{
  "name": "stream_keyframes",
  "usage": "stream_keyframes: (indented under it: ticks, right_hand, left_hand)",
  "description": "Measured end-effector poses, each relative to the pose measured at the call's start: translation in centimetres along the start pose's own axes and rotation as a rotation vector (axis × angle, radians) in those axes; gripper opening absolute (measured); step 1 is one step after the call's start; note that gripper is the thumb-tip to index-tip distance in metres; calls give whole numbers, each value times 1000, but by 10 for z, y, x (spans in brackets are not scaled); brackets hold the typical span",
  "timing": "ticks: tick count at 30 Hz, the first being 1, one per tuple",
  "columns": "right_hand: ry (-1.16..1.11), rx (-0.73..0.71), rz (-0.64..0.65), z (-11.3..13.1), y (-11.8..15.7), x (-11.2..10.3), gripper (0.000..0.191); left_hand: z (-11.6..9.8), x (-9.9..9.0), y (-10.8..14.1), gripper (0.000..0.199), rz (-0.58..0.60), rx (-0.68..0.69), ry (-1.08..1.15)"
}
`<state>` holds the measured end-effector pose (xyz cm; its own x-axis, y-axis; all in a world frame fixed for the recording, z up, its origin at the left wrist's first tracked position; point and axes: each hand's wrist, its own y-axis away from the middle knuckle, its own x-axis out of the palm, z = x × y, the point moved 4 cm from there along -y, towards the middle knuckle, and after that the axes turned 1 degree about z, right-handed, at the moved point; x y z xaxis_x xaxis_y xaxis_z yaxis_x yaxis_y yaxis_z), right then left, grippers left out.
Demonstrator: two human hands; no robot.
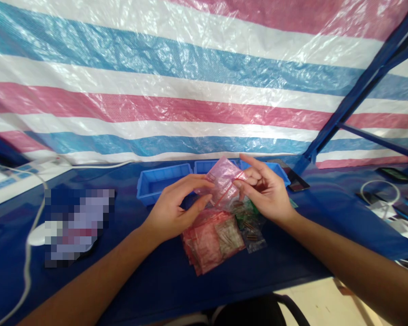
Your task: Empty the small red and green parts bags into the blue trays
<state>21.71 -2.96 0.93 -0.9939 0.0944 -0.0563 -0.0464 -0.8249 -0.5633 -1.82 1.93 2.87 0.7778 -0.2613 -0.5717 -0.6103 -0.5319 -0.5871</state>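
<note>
Between my two hands a pink clear plastic bag is held up over the table. My left hand pinches the bag's left edge between thumb and fingers. On the other side my right hand grips its right edge, thumb against the curled fingers. Below lies a stack of pink plastic bags, with a small clear bag of thin pieces on top. Beside the stack are clear bags with small metal-looking parts, partly hidden by my right hand. Whether the held bag contains anything is hard to see.
Behind my hands stand blue plastic bins in a row. A dark phone-like device lies right of them. At left are a white cable and a blurred-out item. A striped tarp hangs behind the blue table.
</note>
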Motion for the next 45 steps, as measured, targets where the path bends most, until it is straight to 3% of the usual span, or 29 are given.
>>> stream_keyframes:
  ticks: [4, 8, 11, 13, 17, 21, 25, 32, 35, 39, 42, 45]
  right_hand:
    - [14, 53, 102, -1, 5, 3, 52]
    - [-1, 92, 159, -4, 6, 5, 51]
    - [0, 126, 133, -9, 4, 3, 50]
    - [6, 144, 124, -13, 3, 2, 50]
    - [26, 134, 121, -15, 3, 1, 47]
    - [50, 113, 126, -14, 4, 1, 44]
    - [61, 104, 129, -13, 4, 1, 43]
    - [139, 71, 121, -10, 4, 2, 38]
    - [270, -8, 129, -2, 3, 2, 28]
    - [445, -198, 246, 10, -1, 5, 15]
    - [510, -270, 407, 10, -1, 11, 11]
    - [556, -276, 535, 3, 1, 16, 9]
  left_hand:
    - [3, -1, -4, 14, -23, -66, 111]
    - [15, -23, -7, 8, -264, -177, 171]
    - [21, -49, -8, 10, -428, -202, 4]
    - [23, -65, -10, 14, -460, -179, -194]
    - [34, -82, -12, 19, -382, -156, -485]
    - [53, -78, -11, 20, -194, -220, -642]
    - [68, -68, -10, 22, -20, -281, -661]
    - [73, -65, -9, 30, 100, -274, -732]
    - [70, -66, -9, 32, 111, -204, -817]
    - [55, -64, -10, 29, -8, -135, -855]
    - [36, -51, -10, 26, -50, -1, -716]
    - [20, -29, -8, 24, 14, 121, -509]
